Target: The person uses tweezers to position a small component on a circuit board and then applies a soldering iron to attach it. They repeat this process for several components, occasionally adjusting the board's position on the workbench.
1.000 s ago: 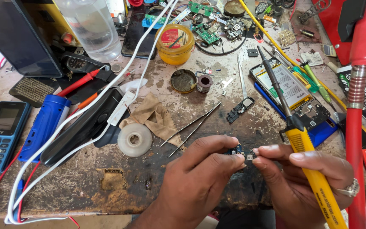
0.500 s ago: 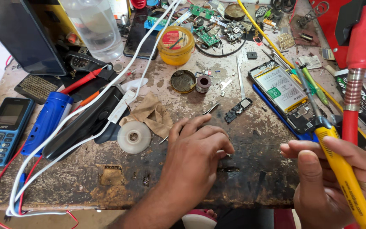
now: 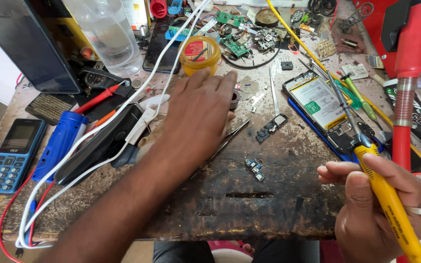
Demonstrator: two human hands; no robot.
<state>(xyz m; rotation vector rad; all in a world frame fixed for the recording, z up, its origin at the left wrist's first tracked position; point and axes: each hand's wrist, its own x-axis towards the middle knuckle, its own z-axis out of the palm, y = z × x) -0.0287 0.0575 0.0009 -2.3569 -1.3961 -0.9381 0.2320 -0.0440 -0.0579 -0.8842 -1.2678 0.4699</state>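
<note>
While the right hand point(image 3: 373, 214) keeps its grip clamped around a yellow-handled soldering iron point(image 3: 383, 195), the left hand point(image 3: 198, 114) reaches forward over the worktop point(image 3: 249, 209) with its fingers spread and flat, its grip apart and holding nothing. The iron's handle is bright yellow with a black collar, and its thin metal shaft runs up and away from the hand, its tip over an opened smartphone point(image 3: 325, 109) that lies with its back off, battery and green label showing. A ring sits on one finger of the right hand. Loose on the scarred, dark wooden worktop, between the two hands and touching neither, lies a small blue-green circuit board point(image 3: 255, 168). Metal tweezers point(image 3: 225, 143) stick out from under the left palm. Just beyond the left fingertips stands a yellow tub of flux point(image 3: 200, 53), and a small solder spool point(image 3: 234, 100) shows beside the fingers. At the far left lie a blue keypad phone point(image 3: 10, 153) and a blue cylindrical tool point(image 3: 57, 146), crossed by white cables point(image 3: 98, 160).
</note>
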